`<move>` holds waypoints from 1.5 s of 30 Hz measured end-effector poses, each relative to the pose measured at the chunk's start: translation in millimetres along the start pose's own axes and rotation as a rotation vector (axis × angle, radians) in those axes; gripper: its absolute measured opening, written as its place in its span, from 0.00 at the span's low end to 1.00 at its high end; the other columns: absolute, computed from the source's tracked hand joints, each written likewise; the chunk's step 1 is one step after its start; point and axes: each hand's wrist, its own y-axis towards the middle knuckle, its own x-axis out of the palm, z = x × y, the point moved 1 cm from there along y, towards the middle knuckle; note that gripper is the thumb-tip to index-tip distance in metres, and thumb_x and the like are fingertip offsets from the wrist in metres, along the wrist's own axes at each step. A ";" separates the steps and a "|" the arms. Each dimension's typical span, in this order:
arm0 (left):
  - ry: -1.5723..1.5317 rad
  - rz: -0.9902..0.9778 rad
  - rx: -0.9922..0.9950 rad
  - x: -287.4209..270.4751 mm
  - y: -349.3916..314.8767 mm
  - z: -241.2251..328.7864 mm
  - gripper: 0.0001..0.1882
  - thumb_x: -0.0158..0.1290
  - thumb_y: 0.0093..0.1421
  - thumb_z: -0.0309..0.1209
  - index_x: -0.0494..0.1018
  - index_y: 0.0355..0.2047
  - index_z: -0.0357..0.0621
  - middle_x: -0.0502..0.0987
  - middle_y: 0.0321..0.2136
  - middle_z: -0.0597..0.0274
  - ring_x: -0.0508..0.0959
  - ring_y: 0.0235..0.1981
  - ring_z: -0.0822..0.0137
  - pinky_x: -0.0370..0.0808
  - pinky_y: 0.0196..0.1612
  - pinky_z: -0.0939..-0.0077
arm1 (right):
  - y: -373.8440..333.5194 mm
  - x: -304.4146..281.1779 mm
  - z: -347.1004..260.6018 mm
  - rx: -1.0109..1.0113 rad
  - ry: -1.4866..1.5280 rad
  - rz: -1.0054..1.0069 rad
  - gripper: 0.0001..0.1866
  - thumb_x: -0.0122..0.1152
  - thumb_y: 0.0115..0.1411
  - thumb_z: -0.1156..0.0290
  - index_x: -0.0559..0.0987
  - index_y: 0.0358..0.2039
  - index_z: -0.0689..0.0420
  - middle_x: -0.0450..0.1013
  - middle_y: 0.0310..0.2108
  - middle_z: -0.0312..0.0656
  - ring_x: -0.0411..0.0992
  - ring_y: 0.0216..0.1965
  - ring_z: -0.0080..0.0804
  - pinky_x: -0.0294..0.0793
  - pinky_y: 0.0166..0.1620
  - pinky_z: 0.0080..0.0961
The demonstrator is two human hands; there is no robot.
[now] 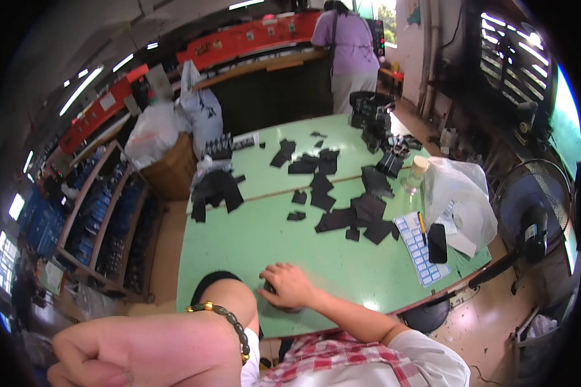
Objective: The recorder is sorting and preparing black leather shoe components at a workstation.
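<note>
Large and close at the lower left, my left hand [142,351] is raised with its fingers curled in. A bracelet of dark and gold beads [229,316] circles that wrist. Whatever those fingers hold, if anything, is hidden. At the near side of the green table [239,238], my right hand [287,286] rests with bent fingers over a small dark object [269,287], mostly covered by the hand. Farther off lie several flat black cut pieces [370,208], and more black pieces [221,191] are heaped at the left edge.
On the right are a blue-and-white printed sheet [421,248], a black phone [437,244], a corked jar [416,175] and a clear plastic bag [461,197]. A fan [534,226] stands beyond. Left is a shelf rack [103,226]. A person in purple [352,45] is at the back.
</note>
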 end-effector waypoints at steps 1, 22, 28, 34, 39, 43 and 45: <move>-0.003 -0.003 0.037 0.4 -6.0 -5.2 0.12 0.40 0.62 0.43 0.68 0.41 0.57 0.66 0.41 0.82 0.62 0.31 0.75 0.58 0.33 0.80 | 0.7 3.5 -2.0 -0.009 -0.007 -0.014 0.18 0.55 0.49 0.58 0.73 0.31 0.61 0.69 0.29 0.47 0.69 0.34 0.44 0.68 0.39 0.36; 0.108 -1.579 -1.555 112.8 -408.6 -144.4 0.28 0.54 0.47 0.45 0.68 0.47 0.46 0.67 0.50 0.53 0.66 0.52 0.57 0.64 0.52 0.63 | -0.7 7.2 6.0 0.113 0.275 -0.131 0.29 0.66 0.42 0.59 0.71 0.45 0.56 0.68 0.47 0.45 0.63 0.51 0.41 0.59 0.53 0.37; 0.088 -1.434 -1.601 147.0 -405.5 -141.7 0.26 0.51 0.50 0.44 0.68 0.49 0.47 0.69 0.49 0.54 0.68 0.51 0.57 0.67 0.51 0.64 | -8.9 1.0 3.7 -0.006 0.295 -0.021 0.26 0.67 0.42 0.62 0.73 0.43 0.57 0.68 0.44 0.44 0.64 0.48 0.41 0.63 0.49 0.35; -0.121 -1.827 -1.505 148.6 -401.1 -130.7 0.28 0.52 0.50 0.45 0.66 0.51 0.50 0.69 0.50 0.59 0.69 0.51 0.58 0.67 0.50 0.64 | -6.7 11.1 7.6 -0.027 0.204 0.042 0.27 0.68 0.42 0.60 0.73 0.42 0.57 0.70 0.42 0.43 0.65 0.46 0.40 0.64 0.48 0.35; -0.032 -1.617 -1.566 133.2 -416.2 -145.4 0.25 0.52 0.49 0.44 0.70 0.46 0.46 0.72 0.46 0.57 0.71 0.48 0.59 0.69 0.48 0.65 | -6.1 12.5 4.9 0.054 0.382 0.018 0.27 0.68 0.41 0.61 0.73 0.42 0.57 0.70 0.42 0.44 0.65 0.45 0.40 0.64 0.48 0.34; -0.139 -1.579 -1.477 136.2 -436.8 -149.8 0.28 0.52 0.48 0.47 0.70 0.46 0.44 0.72 0.45 0.54 0.71 0.47 0.58 0.68 0.49 0.67 | -5.2 15.0 12.7 0.111 0.503 0.085 0.20 0.64 0.44 0.62 0.73 0.35 0.59 0.70 0.37 0.47 0.65 0.43 0.46 0.63 0.47 0.38; -0.137 -1.538 -1.451 125.1 -445.3 -148.1 0.28 0.52 0.48 0.46 0.69 0.48 0.46 0.71 0.46 0.52 0.71 0.48 0.57 0.67 0.51 0.66 | -4.3 21.6 11.8 -0.033 0.264 0.083 0.16 0.60 0.46 0.63 0.73 0.32 0.59 0.70 0.35 0.48 0.65 0.41 0.47 0.63 0.45 0.39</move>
